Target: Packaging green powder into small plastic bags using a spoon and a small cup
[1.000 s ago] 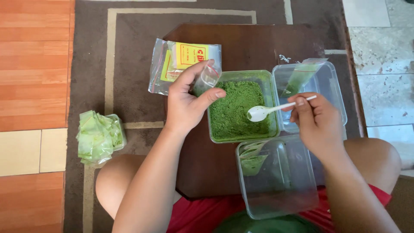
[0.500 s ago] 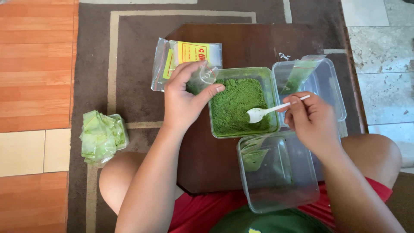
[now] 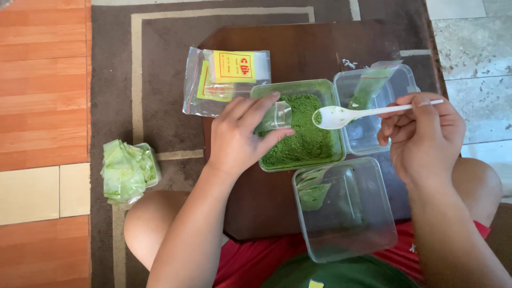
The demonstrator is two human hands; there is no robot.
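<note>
My left hand [image 3: 240, 136] holds a small clear plastic pouch [image 3: 276, 116] over the left side of a clear tub of green powder [image 3: 304, 128]. My right hand [image 3: 424, 136] grips a white plastic spoon [image 3: 352, 113] by its handle. The spoon's bowl carries a little green powder and hovers above the tub's upper right corner, just right of the pouch.
A dark wooden board [image 3: 298, 48] carries the tubs. A second clear tub [image 3: 384, 85] at the right holds a filled pouch; a third tub [image 3: 346, 213] sits near my lap. A bag of empty pouches [image 3: 224, 77] lies upper left. Filled green pouches [image 3: 128, 170] are piled on the rug.
My right hand has lifted the spoon up out of the powder and to the right. My left hand has moved the pouch rightward over the tub.
</note>
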